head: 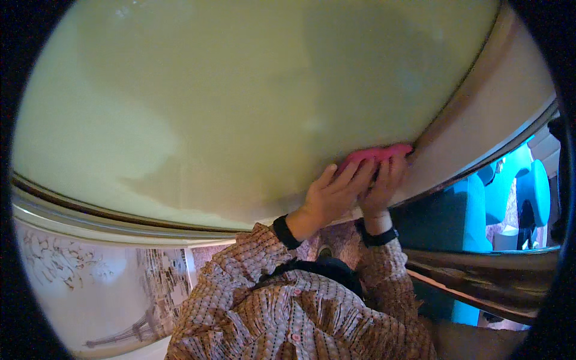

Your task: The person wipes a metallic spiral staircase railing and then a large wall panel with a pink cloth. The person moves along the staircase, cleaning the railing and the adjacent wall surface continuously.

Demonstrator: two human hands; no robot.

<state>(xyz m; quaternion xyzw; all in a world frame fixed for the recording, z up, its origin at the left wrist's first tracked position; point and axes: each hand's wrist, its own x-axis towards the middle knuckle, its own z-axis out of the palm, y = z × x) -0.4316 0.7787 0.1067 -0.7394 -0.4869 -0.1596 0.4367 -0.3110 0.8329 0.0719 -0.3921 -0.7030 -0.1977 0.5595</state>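
Note:
Both of my hands lie side by side on a pink cloth (378, 153), which is pressed against a large, smooth, pale yellow-green panel (225, 112) near its lower right edge. My left hand (335, 193) has its fingers spread over the left part of the cloth, with the thumb on the panel. Close beside it, my right hand (384, 182) rests on the cloth's right part, at the dark seam between the panel and a pale border. The fingers partly hide the cloth. Dark bands circle both wrists below patterned sleeves.
A pale frame strip (490, 108) curves along the panel's right side. Beyond it stand bright blue seats (477, 211) and a brown ledge (486, 274). At the lower left is a light surface printed with a tower and branches (103, 288). Patterned flooring shows below my hands.

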